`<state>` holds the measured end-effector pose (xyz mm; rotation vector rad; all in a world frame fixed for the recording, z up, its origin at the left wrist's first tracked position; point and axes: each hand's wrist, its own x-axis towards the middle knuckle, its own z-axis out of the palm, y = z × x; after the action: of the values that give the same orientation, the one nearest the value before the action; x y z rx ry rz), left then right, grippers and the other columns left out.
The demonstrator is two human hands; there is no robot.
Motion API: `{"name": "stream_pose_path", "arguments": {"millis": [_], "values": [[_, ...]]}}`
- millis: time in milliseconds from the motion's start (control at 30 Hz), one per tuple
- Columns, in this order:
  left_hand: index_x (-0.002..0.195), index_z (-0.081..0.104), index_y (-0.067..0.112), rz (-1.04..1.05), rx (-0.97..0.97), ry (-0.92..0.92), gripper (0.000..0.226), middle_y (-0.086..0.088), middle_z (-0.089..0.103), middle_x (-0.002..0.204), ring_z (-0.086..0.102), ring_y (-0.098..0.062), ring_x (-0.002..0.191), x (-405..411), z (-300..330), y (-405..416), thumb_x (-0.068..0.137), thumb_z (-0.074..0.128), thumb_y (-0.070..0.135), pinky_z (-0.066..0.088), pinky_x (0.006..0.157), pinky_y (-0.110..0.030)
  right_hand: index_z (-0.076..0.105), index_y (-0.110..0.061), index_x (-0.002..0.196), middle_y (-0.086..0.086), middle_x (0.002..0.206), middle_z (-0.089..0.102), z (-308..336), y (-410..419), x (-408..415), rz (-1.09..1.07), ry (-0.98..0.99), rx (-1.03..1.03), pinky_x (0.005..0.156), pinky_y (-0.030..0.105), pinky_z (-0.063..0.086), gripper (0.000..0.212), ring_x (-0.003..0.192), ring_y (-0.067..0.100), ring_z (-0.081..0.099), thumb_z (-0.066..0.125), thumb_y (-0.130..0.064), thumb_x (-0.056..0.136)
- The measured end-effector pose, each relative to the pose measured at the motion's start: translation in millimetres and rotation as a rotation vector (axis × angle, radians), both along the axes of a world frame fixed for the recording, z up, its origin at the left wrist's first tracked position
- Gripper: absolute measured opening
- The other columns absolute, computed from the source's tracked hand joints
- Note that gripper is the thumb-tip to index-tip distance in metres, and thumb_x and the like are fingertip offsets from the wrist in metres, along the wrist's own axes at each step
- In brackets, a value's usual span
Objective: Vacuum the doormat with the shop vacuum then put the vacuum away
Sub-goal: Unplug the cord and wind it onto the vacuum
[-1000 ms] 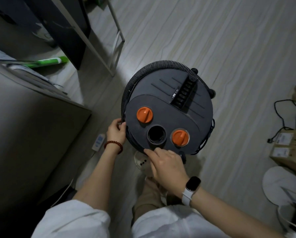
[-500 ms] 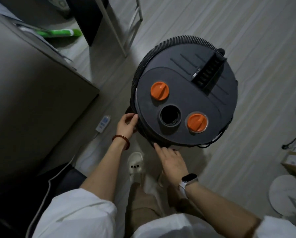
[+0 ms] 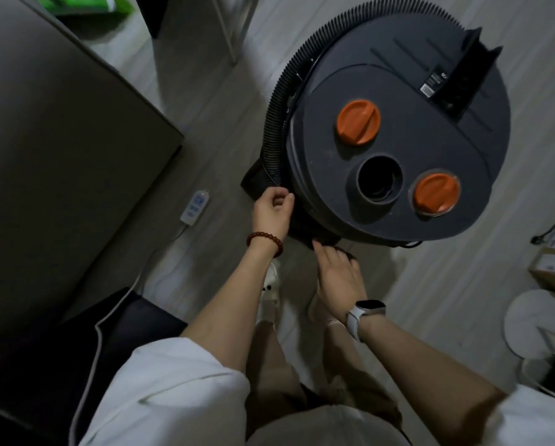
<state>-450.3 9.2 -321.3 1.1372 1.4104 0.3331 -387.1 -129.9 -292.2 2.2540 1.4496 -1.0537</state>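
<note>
The shop vacuum [image 3: 395, 130] stands on the wood-look floor [image 3: 446, 278] just ahead of the person's feet, its ribbed hose [image 3: 279, 101] wrapped round the drum. The left hand [image 3: 272, 210] sits at the drum's lower left edge, its grip loosely curled; whether it pinches anything I cannot tell. The right hand [image 3: 338, 275] reaches under the near rim, fingers fairly straight, holding nothing. A power strip [image 3: 195, 208] lies nearby.
</note>
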Motion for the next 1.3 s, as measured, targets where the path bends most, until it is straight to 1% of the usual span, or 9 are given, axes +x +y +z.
{"name": "stream_pose_path", "arguments": {"millis": [167,333,533,700,867,967,1067,1167,1300], "values": [[0.094,0.056,0.008,0.028,-0.103,-0.01,0.008,-0.001,0.057,0.075,0.054,-0.01,0.068,0,-20,9,0.093,0.052,0.014,0.048,0.067,-0.025,0.008,-0.019,0.148,0.006,0.139,0.035,-10,10,-3,-0.057,-0.037,-0.027,0.096,0.041,0.034,0.063,0.118,0.029,0.043,0.037,-0.012,0.093],[0.104,0.059,0.001,-0.073,-0.035,0.117,0.017,-0.005,0.055,0.087,0.052,-0.015,0.082,-2,-40,19,0.092,0.052,0.011,0.046,0.075,-0.026,0.008,-0.024,0.148,0.007,0.144,0.032,-16,7,-5,-0.052,0.013,-0.021,0.099,0.042,0.034,0.066,0.124,0.03,0.039,0.04,-0.013,0.092],[0.096,0.06,0.008,-0.029,-0.094,0.097,0.016,0.003,0.052,0.071,0.054,-0.019,0.079,14,-67,27,0.089,0.048,0.001,0.05,0.08,-0.032,0.018,-0.023,0.147,0.006,0.141,0.036,-23,-7,-4,-0.097,0.08,0.043,0.104,0.035,0.034,0.06,0.124,0.024,0.039,0.043,-0.017,0.092],[0.11,0.064,0.009,0.015,-0.227,0.033,0.023,-0.011,0.066,0.107,0.062,-0.025,0.1,15,-91,20,0.088,0.057,0.012,0.052,0.092,-0.04,0.024,-0.022,0.145,0.008,0.14,0.04,-40,-11,0,-0.1,0.078,0.026,0.104,0.046,0.034,0.058,0.123,0.028,0.042,0.043,-0.017,0.091],[0.085,0.065,0.014,0.032,-0.336,0.036,0.008,-0.012,0.067,0.094,0.063,-0.027,0.09,15,-101,6,0.089,0.058,0.016,0.056,0.083,-0.039,0.02,-0.023,0.146,0.01,0.148,0.031,-42,-10,5,-0.056,0.036,0.01,0.11,0.048,0.027,0.063,0.133,0.03,0.032,0.044,-0.018,0.089],[0.096,0.059,0.005,0.108,-0.428,-0.004,0.01,-0.011,0.062,0.088,0.06,-0.023,0.085,15,-97,-4,0.092,0.054,0.013,0.055,0.074,-0.032,0.009,-0.03,0.147,0.01,0.148,0.03,-36,-11,7,0.011,-0.007,-0.057,0.111,0.051,0.025,0.065,0.129,0.032,0.038,0.042,-0.024,0.092],[0.116,0.056,0.002,0.128,-0.412,-0.026,0.037,-0.014,0.062,0.117,0.06,-0.025,0.102,15,-91,-10,0.086,0.059,0.024,0.05,0.095,-0.042,0.002,-0.033,0.147,0.011,0.14,0.038,-27,-13,12,-0.002,-0.021,-0.057,0.106,0.05,0.03,0.064,0.119,0.032,0.046,0.039,-0.029,0.094],[0.138,0.039,0.009,0.038,-0.441,-0.064,0.046,-0.007,0.051,0.132,0.05,-0.023,0.12,12,-67,-8,0.094,0.05,0.016,0.039,0.107,-0.039,0.002,-0.03,0.148,0.008,0.134,0.041,-10,-18,14,-0.004,-0.036,-0.046,0.097,0.042,0.036,0.063,0.113,0.028,0.047,0.037,-0.032,0.095],[0.144,0.03,0.012,-0.007,-0.419,-0.08,0.05,-0.01,0.042,0.142,0.043,-0.026,0.128,12,-64,4,0.096,0.044,0.011,0.035,0.11,-0.038,0.024,-0.022,0.145,0.006,0.12,0.053,2,-24,14,-0.017,-0.087,0.122,0.087,0.041,0.047,0.064,0.104,0.027,0.055,0.05,-0.026,0.086]]}}
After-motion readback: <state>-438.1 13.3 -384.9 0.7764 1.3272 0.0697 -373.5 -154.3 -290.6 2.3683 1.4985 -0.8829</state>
